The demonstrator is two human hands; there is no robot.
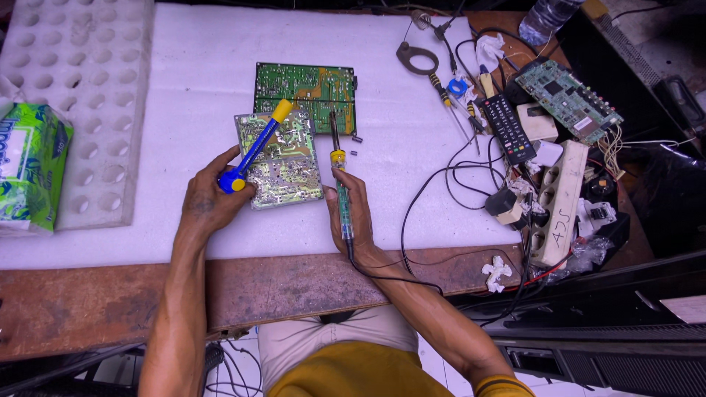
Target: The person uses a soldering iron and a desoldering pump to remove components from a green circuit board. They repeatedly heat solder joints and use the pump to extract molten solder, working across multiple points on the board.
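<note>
Person wearing mustard-yellow top, light beige layer showing above it; bare forearms; right arm showing yellow cuff with dark stripe

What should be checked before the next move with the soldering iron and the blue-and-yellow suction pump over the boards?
1. Right hand grips the soldering iron firmly: ok.
2. Left hand holds the desoldering pump, its nozzle over the pale circuit board: ok.
3. Iron tip touching a joint on the green circuit board: cannot tell, too small.
4. Iron hot: cannot tell.
5. Iron's cord clear of the boards: ok, it runs off to the right.
6. Loose small parts beside the boards, near the tip: not ok.
</note>
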